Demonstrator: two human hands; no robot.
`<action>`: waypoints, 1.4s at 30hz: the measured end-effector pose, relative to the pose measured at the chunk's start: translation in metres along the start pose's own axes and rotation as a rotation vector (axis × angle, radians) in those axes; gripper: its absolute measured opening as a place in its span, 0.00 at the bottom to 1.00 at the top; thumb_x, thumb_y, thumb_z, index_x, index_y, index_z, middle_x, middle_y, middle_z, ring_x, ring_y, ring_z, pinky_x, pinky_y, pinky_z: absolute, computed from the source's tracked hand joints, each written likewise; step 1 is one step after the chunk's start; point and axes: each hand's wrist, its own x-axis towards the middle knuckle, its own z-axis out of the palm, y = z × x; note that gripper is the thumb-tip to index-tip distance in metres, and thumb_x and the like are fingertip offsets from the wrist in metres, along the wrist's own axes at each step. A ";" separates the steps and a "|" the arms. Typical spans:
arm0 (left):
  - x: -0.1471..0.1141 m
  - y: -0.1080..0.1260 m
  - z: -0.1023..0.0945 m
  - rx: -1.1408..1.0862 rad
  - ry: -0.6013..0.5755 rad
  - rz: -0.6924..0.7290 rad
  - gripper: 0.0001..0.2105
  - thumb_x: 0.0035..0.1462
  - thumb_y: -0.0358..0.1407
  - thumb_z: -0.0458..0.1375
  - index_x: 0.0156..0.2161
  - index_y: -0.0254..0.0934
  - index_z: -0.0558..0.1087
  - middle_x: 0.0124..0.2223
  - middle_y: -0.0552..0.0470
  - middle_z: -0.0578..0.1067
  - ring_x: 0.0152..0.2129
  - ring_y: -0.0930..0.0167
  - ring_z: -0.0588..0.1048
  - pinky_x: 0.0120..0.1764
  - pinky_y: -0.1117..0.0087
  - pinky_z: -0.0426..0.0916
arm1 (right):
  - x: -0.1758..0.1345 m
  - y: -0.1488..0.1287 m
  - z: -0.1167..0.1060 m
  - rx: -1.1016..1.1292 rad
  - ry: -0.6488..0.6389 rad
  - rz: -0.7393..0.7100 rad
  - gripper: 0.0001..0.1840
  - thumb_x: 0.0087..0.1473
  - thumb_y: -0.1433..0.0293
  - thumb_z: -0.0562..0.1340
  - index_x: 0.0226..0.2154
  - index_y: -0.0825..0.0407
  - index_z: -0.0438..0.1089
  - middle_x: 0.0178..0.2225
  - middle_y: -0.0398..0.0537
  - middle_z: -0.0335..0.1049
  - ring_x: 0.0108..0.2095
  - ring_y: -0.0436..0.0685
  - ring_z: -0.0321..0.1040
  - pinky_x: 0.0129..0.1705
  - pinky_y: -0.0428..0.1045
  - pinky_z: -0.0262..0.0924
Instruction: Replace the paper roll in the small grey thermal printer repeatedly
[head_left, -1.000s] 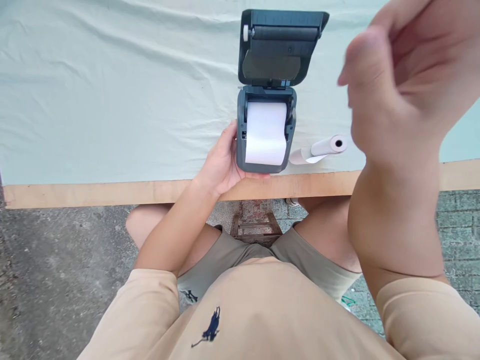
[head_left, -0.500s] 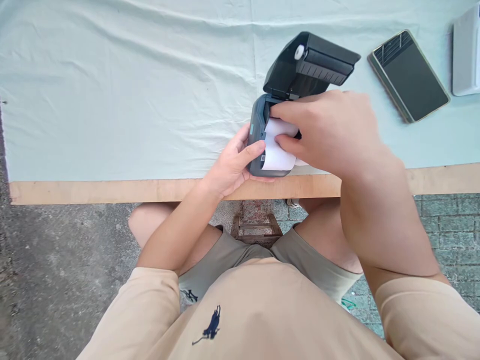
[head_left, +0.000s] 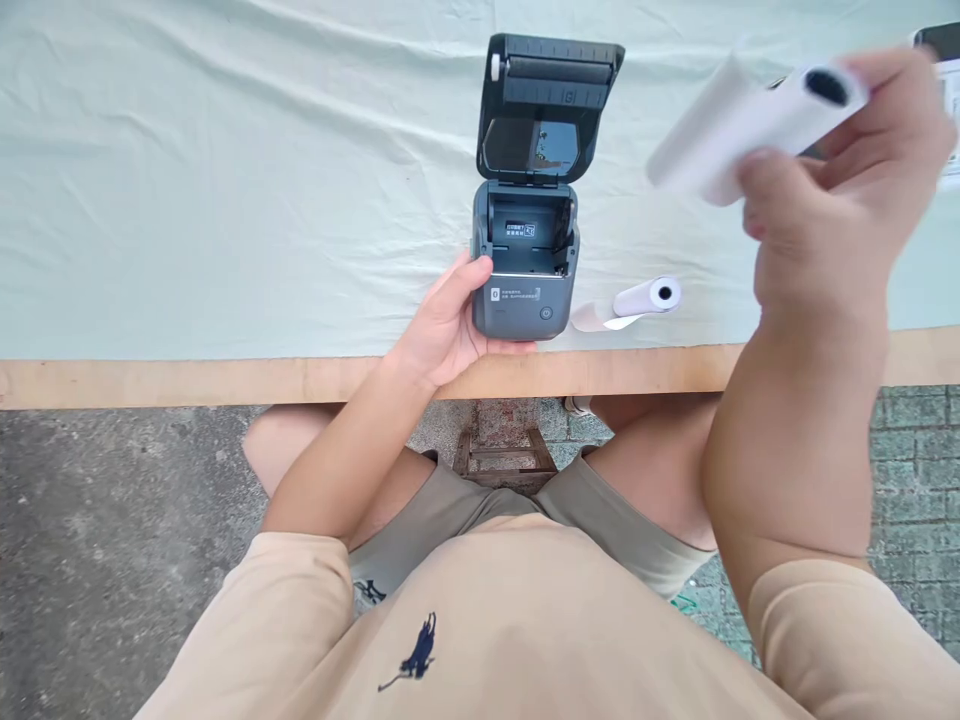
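Note:
My left hand (head_left: 454, 320) grips the lower left side of a dark portable label printer (head_left: 517, 310), thumb on its edge and fingers underneath. The printer's lid (head_left: 544, 115) stands fully raised, and its paper bay is empty, with a small printed label on the inner wall. Up at the right, my right hand (head_left: 847, 160) holds a white paper roll (head_left: 772, 125), its loose end hanging out to the left and its dark core facing me. A smaller paper roll (head_left: 646, 297) lies on the cloth right of the printer, its tail partly unwound.
A pale green cloth (head_left: 262, 200) covers the table, whose wooden front edge (head_left: 360, 380) runs close to my lap. At the far right, a dark-topped object with a white printed face (head_left: 951, 95) is partly cut off and partly behind my right hand.
My right hand has lifted the paper roll out of the printer and carried it up to the right. The printer now sits slightly left and straighter; the smaller roll has come into full view.

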 end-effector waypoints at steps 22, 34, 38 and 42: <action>0.000 0.006 0.001 0.030 -0.007 0.016 0.24 0.77 0.53 0.72 0.68 0.43 0.83 0.66 0.46 0.94 0.56 0.49 0.97 0.35 0.62 0.94 | -0.056 0.002 -0.027 0.001 -0.562 0.010 0.18 0.59 0.57 0.82 0.52 0.37 0.87 0.25 0.34 0.64 0.24 0.55 0.55 0.30 0.55 0.56; 0.000 0.004 -0.002 0.072 0.014 -0.001 0.31 0.74 0.59 0.75 0.72 0.46 0.83 0.69 0.46 0.93 0.67 0.40 0.93 0.44 0.54 0.96 | -0.046 -0.019 0.002 0.454 -0.370 0.015 0.36 0.59 0.24 0.79 0.44 0.36 0.87 0.47 0.51 0.88 0.47 0.72 0.88 0.52 0.70 0.86; 0.001 0.001 0.000 0.040 0.025 0.022 0.32 0.70 0.62 0.78 0.69 0.47 0.83 0.70 0.45 0.93 0.65 0.44 0.94 0.41 0.58 0.95 | -0.040 -0.042 0.023 0.578 -0.443 0.033 0.43 0.56 0.25 0.83 0.57 0.35 0.83 0.46 0.47 0.89 0.43 0.67 0.87 0.47 0.64 0.85; 0.000 0.000 0.005 0.044 0.034 0.037 0.31 0.67 0.62 0.80 0.64 0.47 0.83 0.61 0.47 0.94 0.51 0.51 0.96 0.35 0.62 0.92 | -0.032 -0.075 0.039 0.459 -0.497 -0.074 0.24 0.63 0.50 0.84 0.52 0.37 0.77 0.48 0.46 0.91 0.47 0.67 0.90 0.50 0.62 0.83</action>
